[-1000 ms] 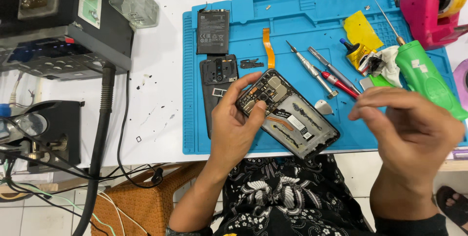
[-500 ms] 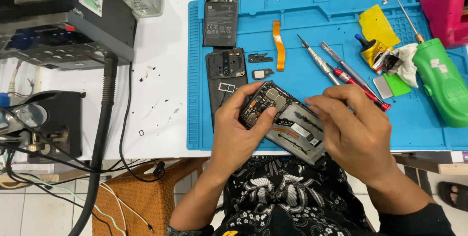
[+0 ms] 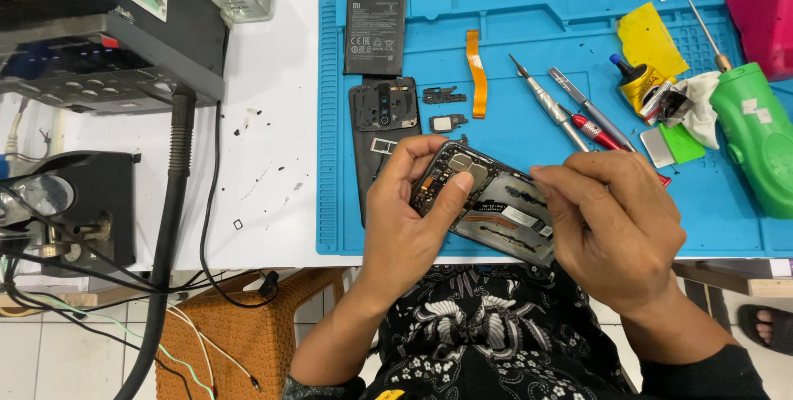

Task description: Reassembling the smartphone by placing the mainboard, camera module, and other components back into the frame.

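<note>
Head view, lower centre: left hand clasps opened phone; right hand fingertips pinched over its boards, contents unseen. Slip risks tearing ribbon connectors.

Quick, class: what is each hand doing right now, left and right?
Left hand: closed around the opened phone, gripping its upper end.
Right hand: fingers pinched together on the phone's inside; anything held between them cannot be told.
</note>
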